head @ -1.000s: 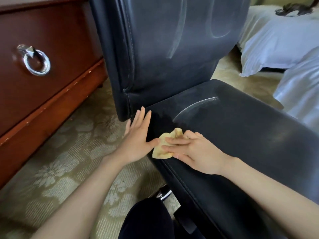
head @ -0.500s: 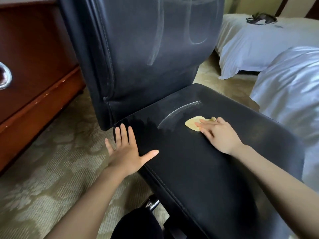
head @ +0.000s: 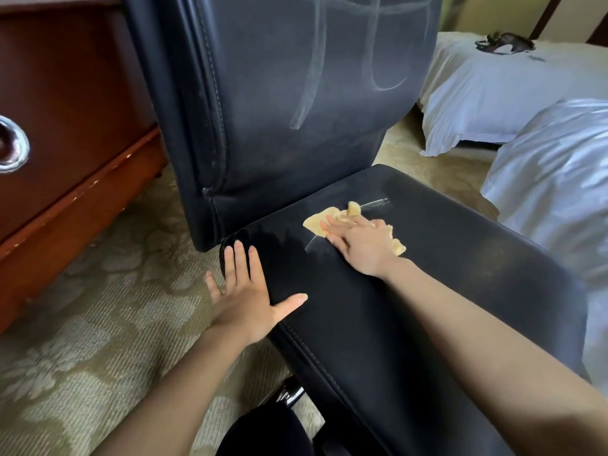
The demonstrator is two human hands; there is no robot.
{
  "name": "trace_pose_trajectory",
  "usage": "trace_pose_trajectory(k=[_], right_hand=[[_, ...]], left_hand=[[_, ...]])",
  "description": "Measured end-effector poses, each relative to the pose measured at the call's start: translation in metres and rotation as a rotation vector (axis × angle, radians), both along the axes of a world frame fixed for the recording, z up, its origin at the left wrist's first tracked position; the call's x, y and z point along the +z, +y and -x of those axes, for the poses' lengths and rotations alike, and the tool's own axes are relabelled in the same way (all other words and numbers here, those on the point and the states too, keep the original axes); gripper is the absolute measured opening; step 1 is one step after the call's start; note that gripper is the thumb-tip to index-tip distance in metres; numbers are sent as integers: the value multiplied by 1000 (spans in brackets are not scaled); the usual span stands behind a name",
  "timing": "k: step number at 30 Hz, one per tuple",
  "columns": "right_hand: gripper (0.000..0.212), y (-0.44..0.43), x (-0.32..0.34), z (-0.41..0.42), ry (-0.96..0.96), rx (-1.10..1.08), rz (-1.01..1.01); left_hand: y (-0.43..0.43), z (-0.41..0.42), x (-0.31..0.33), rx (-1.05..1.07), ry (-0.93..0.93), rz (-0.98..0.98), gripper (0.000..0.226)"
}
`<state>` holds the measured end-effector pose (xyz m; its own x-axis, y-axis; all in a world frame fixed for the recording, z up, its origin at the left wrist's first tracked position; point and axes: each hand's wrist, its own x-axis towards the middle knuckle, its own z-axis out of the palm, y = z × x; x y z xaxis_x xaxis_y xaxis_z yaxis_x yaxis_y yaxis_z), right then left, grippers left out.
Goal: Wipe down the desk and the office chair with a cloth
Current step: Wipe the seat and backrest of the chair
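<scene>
A black leather office chair fills the middle; its seat (head: 427, 307) runs toward me and its backrest (head: 279, 93) stands upright behind, streaked with pale wipe marks. My right hand (head: 360, 245) presses a small yellow cloth (head: 320, 220) flat on the seat near the backrest. My left hand (head: 245, 297) lies open, fingers spread, against the seat's left front edge, thumb on top. The dark red wooden desk (head: 65, 110) stands at the left with a metal ring handle (head: 11, 148).
Patterned beige carpet (head: 98, 307) covers the floor between desk and chair. Beds with white bedding (head: 543, 179) lie at the right, a dark item (head: 503, 44) on the far one. The chair's chrome base (head: 289, 394) shows below the seat.
My right hand has slid the cloth from the seat's left edge across toward the middle near the backrest. My left hand stays braced on the seat edge.
</scene>
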<state>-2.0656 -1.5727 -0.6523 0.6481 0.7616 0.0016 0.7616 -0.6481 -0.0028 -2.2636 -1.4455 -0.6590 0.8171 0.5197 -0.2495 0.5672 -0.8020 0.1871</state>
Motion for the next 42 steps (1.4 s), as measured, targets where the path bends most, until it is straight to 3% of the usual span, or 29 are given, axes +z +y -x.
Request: trace_pose_trajectory(k=[8, 13, 19, 27, 34, 42], right_hand=[[37, -41, 13, 52, 90, 352, -90], [39, -85, 22, 76, 72, 402, -40], [38, -112, 33, 68, -97, 372, -3], [42, -50, 13, 18, -106, 3, -2], [44, 26, 17, -20, 66, -150, -36], [43, 82, 24, 5, 91, 107, 69]], left_hand=[[1, 0, 6, -9, 41, 29, 127], [-1, 1, 5, -13, 20, 23, 126], [-1, 2, 2, -16, -25, 28, 128], [-2, 2, -6, -20, -79, -7, 127], [-2, 1, -10, -12, -97, -9, 127], [2, 0, -15, 6, -118, 33, 127]])
